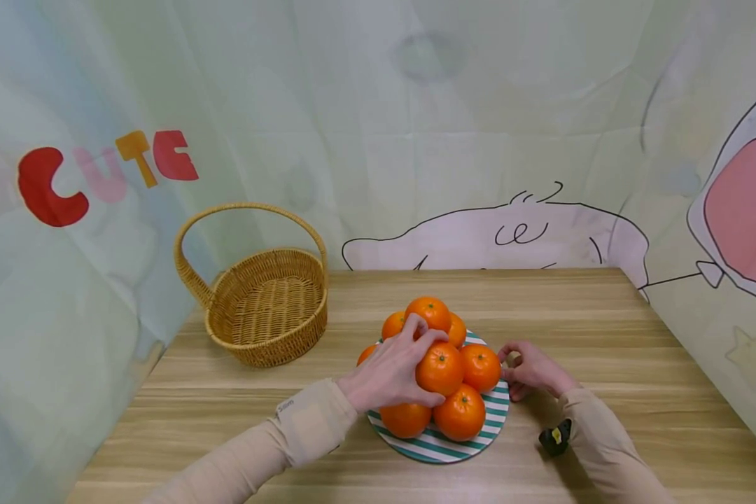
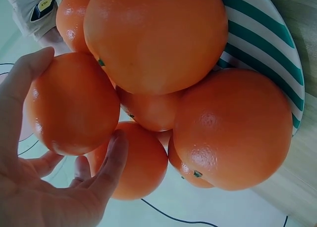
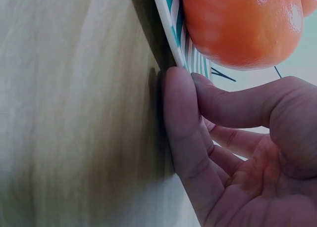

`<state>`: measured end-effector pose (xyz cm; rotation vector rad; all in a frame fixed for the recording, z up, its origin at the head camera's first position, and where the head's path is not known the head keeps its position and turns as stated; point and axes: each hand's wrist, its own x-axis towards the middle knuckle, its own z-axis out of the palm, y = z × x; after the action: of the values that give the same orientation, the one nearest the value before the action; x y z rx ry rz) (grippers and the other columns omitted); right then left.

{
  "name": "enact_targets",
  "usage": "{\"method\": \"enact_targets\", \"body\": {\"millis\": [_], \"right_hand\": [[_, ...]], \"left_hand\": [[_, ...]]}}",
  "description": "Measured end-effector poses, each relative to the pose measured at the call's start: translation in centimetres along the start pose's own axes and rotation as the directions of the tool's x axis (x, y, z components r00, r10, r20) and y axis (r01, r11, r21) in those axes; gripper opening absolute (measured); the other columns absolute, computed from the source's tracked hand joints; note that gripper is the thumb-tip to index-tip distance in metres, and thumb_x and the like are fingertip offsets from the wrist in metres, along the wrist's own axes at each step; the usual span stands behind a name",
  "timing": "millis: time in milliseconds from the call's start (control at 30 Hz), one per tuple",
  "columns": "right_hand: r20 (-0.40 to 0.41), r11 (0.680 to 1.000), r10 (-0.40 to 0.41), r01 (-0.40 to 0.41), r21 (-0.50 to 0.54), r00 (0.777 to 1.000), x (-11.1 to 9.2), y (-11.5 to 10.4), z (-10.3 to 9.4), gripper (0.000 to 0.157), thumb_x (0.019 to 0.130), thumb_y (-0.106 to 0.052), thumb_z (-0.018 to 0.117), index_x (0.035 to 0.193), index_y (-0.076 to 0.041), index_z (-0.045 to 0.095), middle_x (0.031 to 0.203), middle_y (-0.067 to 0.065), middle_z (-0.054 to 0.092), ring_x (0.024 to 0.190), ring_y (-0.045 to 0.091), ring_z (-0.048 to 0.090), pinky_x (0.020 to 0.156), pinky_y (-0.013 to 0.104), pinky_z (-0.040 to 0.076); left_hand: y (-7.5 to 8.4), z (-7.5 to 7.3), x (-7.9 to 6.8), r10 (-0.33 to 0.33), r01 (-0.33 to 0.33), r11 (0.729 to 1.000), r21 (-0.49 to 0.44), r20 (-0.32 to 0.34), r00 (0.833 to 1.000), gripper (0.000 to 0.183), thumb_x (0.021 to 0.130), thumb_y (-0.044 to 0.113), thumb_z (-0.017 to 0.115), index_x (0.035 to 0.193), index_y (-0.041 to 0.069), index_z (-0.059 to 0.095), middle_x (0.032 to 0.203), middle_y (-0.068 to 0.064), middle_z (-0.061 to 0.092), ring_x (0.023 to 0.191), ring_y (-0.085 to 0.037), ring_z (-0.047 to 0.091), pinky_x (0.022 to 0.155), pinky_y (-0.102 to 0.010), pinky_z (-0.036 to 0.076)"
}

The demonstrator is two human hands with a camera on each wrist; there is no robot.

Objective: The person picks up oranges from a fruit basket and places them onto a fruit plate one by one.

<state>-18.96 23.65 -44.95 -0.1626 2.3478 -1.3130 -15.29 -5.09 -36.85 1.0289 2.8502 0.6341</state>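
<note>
A round plate (image 1: 433, 450) with green and white stripes bears a heap of several oranges (image 1: 463, 413). My left hand (image 1: 387, 371) reaches over the heap from the left and holds one upper orange (image 1: 441, 367), the thumb on its near side and the fingers on its far side. In the left wrist view, that held orange (image 2: 74, 103) sits between thumb and fingertips, close against its neighbours. At the plate's right edge, my right hand (image 1: 535, 371) pinches the rim between thumb and forefinger. The right wrist view shows the fingertips (image 3: 179, 83) right at the rim.
A wicker basket (image 1: 277, 350) with a tall arched handle stands at the back left of the wooden table (image 1: 579, 308). Printed fabric (image 1: 378, 161) hangs behind the table and along its sides. A small black device (image 1: 555, 438) is at the right wrist.
</note>
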Motion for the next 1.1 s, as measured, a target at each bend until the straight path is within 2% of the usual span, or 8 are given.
{"method": "enact_targets", "body": {"millis": [367, 1100], "right_hand": [[0.001, 1.000, -0.004, 0.004, -0.001, 1.000, 0.05, 0.21, -0.18, 0.025, 0.093, 0.000, 0.063, 0.115, 0.008, 0.052, 0.072, 0.007, 0.058, 0.054, 0.013, 0.062, 0.056, 0.032, 0.060], [-0.008, 1.000, 0.011, -0.011, -0.003, 1.000, -0.08, 0.07, -0.07, 0.025, 0.093, 0.000, 0.064, 0.114, 0.007, 0.052, 0.075, 0.007, 0.058, 0.055, 0.014, 0.062, 0.056, 0.032, 0.060]], "left_hand": [[0.01, -0.16, -0.05, 0.016, -0.016, 1.000, -0.006, -0.002, 1.000, 0.072, 0.077, 0.044, 0.084, 0.136, 0.022, 0.049, 0.122, -0.006, 0.043, 0.094, -0.021, 0.063, 0.078, -0.033, 0.057], [0.02, -0.14, 0.02, 0.020, -0.020, 1.000, 0.011, 0.001, 1.000, 0.072, 0.076, 0.044, 0.085, 0.134, 0.021, 0.050, 0.122, -0.006, 0.044, 0.094, -0.021, 0.063, 0.076, -0.032, 0.057]]}}
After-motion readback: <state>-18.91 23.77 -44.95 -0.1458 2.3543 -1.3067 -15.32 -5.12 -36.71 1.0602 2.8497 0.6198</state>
